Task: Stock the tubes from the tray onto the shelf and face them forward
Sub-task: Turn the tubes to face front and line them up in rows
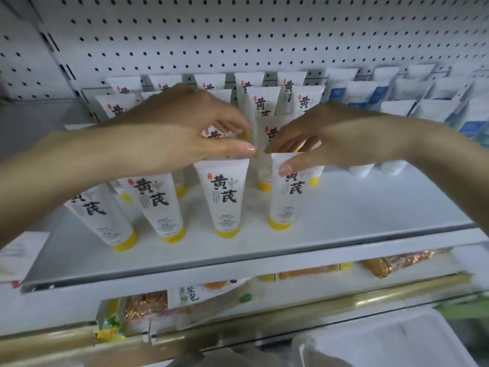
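Several white tubes with yellow caps and black lettering stand cap-down in rows on the white shelf (357, 207), labels facing me. My right hand (325, 136) pinches the top edge of the front-row tube on the right (287, 197). My left hand (180, 128) hovers over the rows, its fingers curled around the top of a second-row tube (214, 135) just behind the middle front tube (225, 197). Two more front tubes (158, 205) stand further left. The tray (391, 337) shows as a white shape at the bottom right.
Blue-and-white tubes (370, 96) fill the back right of the shelf. A white pegboard wall (238, 35) rises behind. The shelf's front right is bare. Below, a lower shelf holds snack packets (383, 263) behind a brass rail (344, 298).
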